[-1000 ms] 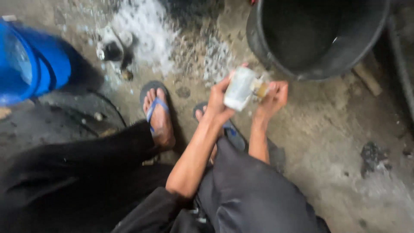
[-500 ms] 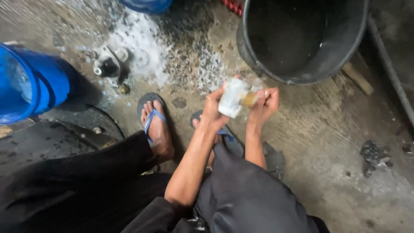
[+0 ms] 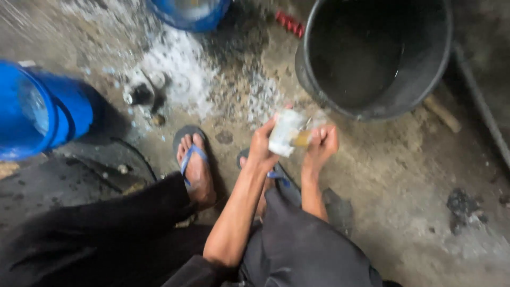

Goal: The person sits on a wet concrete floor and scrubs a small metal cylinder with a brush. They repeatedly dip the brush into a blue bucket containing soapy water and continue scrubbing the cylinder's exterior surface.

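My left hand [image 3: 263, 148] grips a small whitish cup [image 3: 285, 133] held over the ground in front of my knees. My right hand [image 3: 322, 144] is closed on a small yellowish scrubbing pad [image 3: 302, 138] pressed against the cup's side. Both hands sit just below the rim of a large black bucket [image 3: 319, 90]. My feet in blue-strapped sandals [image 3: 192, 162] rest on the wet concrete beneath.
A blue bucket [image 3: 45, 114] stands at the left and another blue container [image 3: 188, 13] at the top. White foam [image 3: 178, 69] and a small dark object [image 3: 139, 94] lie on the ground. A red object [image 3: 289, 22] lies by the black bucket.
The view has shifted, so the hands and cup appear a little lower and further left. My hands keep their hold on the cup and pad.
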